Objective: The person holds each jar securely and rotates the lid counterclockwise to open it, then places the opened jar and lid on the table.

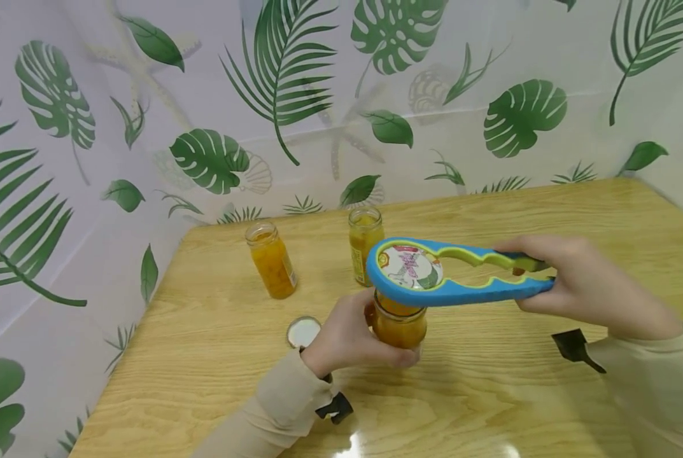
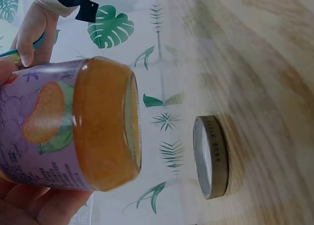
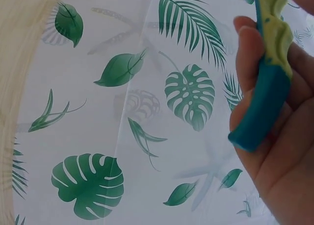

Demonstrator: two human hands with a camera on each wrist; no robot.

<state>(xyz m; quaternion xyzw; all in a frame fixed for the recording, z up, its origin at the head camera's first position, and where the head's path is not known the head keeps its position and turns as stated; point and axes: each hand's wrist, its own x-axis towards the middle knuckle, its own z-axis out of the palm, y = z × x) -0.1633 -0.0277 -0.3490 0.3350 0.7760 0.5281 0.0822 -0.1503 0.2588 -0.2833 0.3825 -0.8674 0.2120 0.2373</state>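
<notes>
My left hand [image 1: 347, 337] grips a glass jar [image 1: 398, 327] of orange contents around its side. In the left wrist view the jar [image 2: 108, 127] carries a purple label with a fruit picture, and its base is apart from the table. A blue and yellow-green jar opener [image 1: 467, 294] lies across the jar's top, its rounded end around the printed lid [image 1: 412, 267]. Both handles of the opener are held by my right hand [image 1: 593, 286]. In the right wrist view, one blue handle end [image 3: 262, 105] rests against the palm and fingers.
Behind stand two lidless jars of orange-yellow contents, one at the left [image 1: 275, 267] and one nearer the middle [image 1: 361, 245]. A loose metal lid [image 1: 303, 332] lies on the wooden table [image 1: 192, 356] beside my left hand. A leaf-patterned sheet [image 1: 204, 95] hangs behind the table.
</notes>
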